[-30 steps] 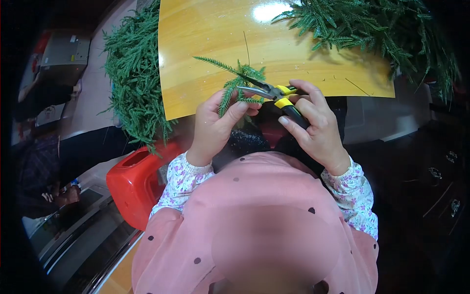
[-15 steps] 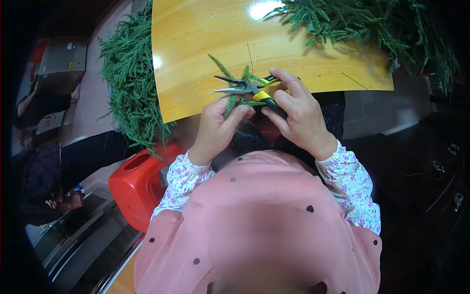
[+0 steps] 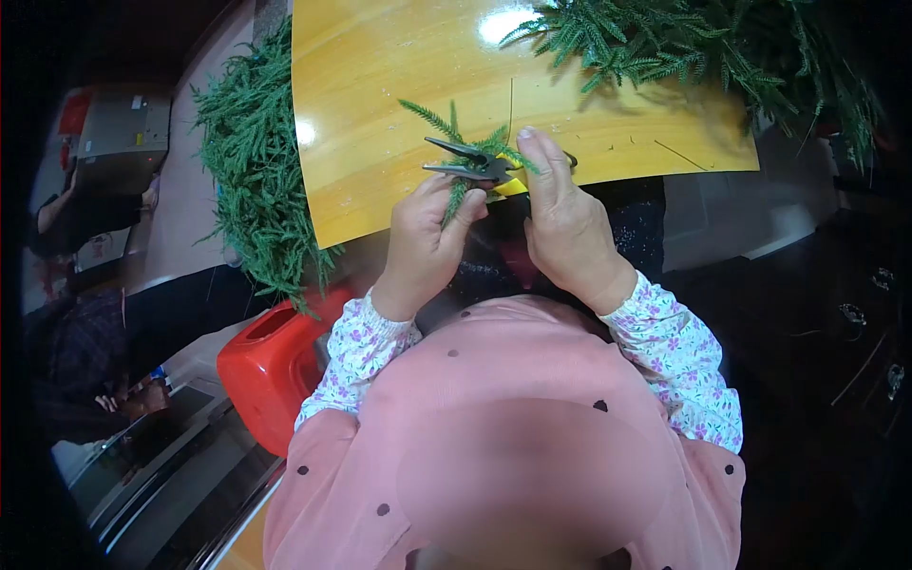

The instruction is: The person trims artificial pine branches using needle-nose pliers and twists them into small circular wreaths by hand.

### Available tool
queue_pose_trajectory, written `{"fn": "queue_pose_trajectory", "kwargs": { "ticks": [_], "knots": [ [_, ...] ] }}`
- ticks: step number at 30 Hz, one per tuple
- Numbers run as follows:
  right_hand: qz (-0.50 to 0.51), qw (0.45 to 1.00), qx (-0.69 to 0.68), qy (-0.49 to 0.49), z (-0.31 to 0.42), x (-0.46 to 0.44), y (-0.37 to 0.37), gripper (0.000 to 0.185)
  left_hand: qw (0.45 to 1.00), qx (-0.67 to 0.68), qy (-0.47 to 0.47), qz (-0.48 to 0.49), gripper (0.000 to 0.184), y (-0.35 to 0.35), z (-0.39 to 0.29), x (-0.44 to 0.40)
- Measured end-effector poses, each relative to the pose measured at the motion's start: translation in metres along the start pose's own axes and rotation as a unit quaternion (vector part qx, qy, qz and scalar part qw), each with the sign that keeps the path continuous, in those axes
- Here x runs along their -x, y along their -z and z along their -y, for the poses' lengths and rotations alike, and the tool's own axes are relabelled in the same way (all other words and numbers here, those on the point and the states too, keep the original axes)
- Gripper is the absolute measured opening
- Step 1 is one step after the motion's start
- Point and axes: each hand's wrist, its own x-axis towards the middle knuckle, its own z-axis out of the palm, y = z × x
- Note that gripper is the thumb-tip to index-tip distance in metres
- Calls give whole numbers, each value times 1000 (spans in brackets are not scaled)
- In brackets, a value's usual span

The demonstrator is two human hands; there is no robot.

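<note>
My left hand (image 3: 425,237) pinches a green artificial fir sprig (image 3: 459,197) between thumb and fingers, just over the table's near edge. Small needle-covered shoots fan out above and below the grip. My right hand (image 3: 578,228) is closed around the long-nose pliers (image 3: 492,171). Their dark jaws point left and are spread apart, lying across the sprig close to my left fingers. Of the yellow and black handles only parts show; the right fingers hide the rest. A thin dark stem or wire rises above the sprig.
A glossy wood-grain table (image 3: 380,180) lies ahead, with a heap of green branches (image 3: 252,161) along its left side and another pile (image 3: 665,43) at the far right. Left of me stands a red plastic stool (image 3: 271,380). Other people (image 3: 81,351) sit at the far left.
My right fingers have straightened and drawn together over the plier handles, covering more of them. The pliers and sprig have shifted slightly to the right, with the sprig's shoots turned.
</note>
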Motion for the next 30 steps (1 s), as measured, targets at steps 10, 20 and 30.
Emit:
{"fn": "queue_pose_trajectory", "kwargs": {
  "ticks": [10, 20, 30],
  "knots": [
    [-58, 982, 148, 104, -4, -13, 5, 38, 999, 6, 28, -25, 21, -9, 5, 2],
    [-106, 993, -3, 58, -19, -26, -7, 27, 999, 22, 36, -16, 23, -8, 5, -17],
    [-56, 984, -152, -70, -28, -36, 1, 30, 991, 122, 54, 18, 25, -7, 1, -54]
  ]
}}
